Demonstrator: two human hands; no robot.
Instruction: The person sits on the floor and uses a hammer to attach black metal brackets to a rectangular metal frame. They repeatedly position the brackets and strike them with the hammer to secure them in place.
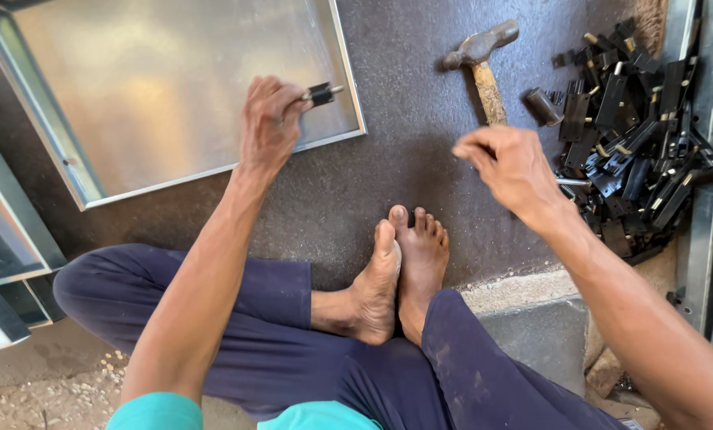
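My left hand [267, 127] holds a small black hinge piece [322, 93] with a metal pin, over the lower right corner of a shiny sheet-metal tray [93, 195]. My right hand [506, 163] hovers over the dark mat with its fingers pinched together; I cannot tell whether anything is between them. It is just below the wooden handle of a hammer [482, 68] lying on the mat. A heap of black hinge pieces [631, 127] lies right of that hand.
I sit cross-legged with bare feet [400, 271] on the dark mat [388, 183]. Folded metal sheets [6, 231] lie at the left, metal channels [711, 231] at the right. A concrete ledge [531, 318] and gravel are near my legs.
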